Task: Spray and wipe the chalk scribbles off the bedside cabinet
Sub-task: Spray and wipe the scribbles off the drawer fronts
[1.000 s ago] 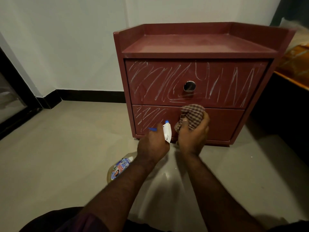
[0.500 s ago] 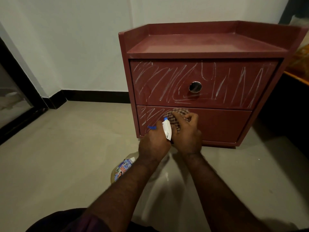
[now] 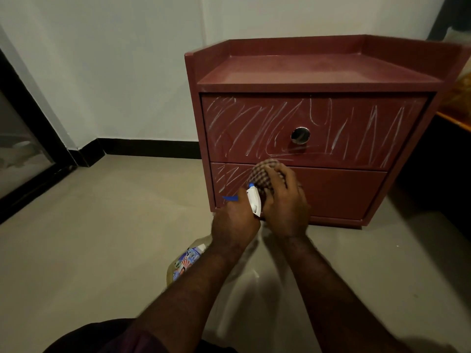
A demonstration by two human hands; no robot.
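A dark red bedside cabinet (image 3: 318,80) with two drawers stands on the floor. White chalk scribbles (image 3: 254,128) cover the top drawer front around its round metal knob (image 3: 300,135). On the lower drawer (image 3: 344,192) scribbles show only at the left end. My right hand (image 3: 285,205) grips a bunched checked cloth (image 3: 265,171) and presses it against the lower drawer front. My left hand (image 3: 234,222) grips a spray bottle (image 3: 188,258) by its white head with a blue trigger, just left of the cloth. The bottle body hangs below my wrist.
Pale tiled floor (image 3: 102,238) spreads to the left and in front. A white wall with a black skirting (image 3: 147,146) runs behind. A dark-framed glass door (image 3: 23,149) is at the far left. An orange-topped piece of furniture (image 3: 456,115) adjoins the cabinet's right side.
My right hand has slid the cloth leftward along the lower drawer, from its middle toward the scribbled left end. My left hand keeps hold of the bottle.
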